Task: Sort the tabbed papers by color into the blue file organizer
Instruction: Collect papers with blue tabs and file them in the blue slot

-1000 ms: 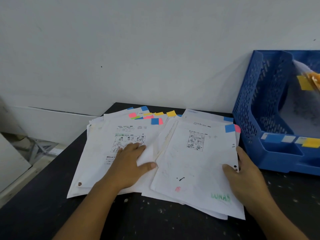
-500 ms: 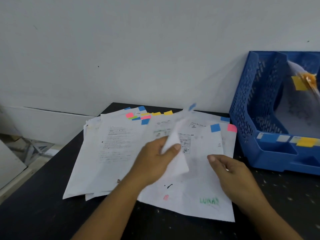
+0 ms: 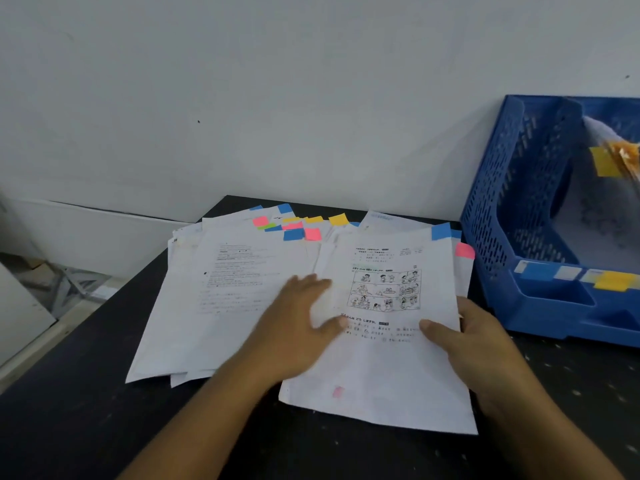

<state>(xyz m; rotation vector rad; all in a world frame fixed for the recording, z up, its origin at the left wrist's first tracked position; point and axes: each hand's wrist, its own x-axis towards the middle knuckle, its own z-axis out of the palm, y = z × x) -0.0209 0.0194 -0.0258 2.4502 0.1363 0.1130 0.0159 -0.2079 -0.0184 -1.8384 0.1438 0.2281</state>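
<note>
Two overlapping piles of white tabbed papers lie on the black table. The left pile (image 3: 221, 299) shows pink, blue, yellow and green tabs along its far edge. On top of the right pile lies a comic-strip sheet (image 3: 388, 362) with a blue tab (image 3: 441, 231); a pink tab (image 3: 464, 251) sticks out below it. My left hand (image 3: 298, 327) lies flat on the sheet's left edge, fingers spread. My right hand (image 3: 474, 344) holds the right pile's right edge, thumb on top. The blue file organizer (image 3: 498, 188) stands at the right, holding yellow-tabbed papers (image 3: 606, 161).
A white wall runs right behind the table. The black table (image 3: 86, 410) ends at the left, where the floor and a metal frame (image 3: 65, 289) show below. Coloured labels (image 3: 609, 280) mark the organizer's front lip.
My left hand carried the comic-strip sheet from the left pile onto the right pile and now rests flat on it. My right hand moved back to the pile's right edge.
</note>
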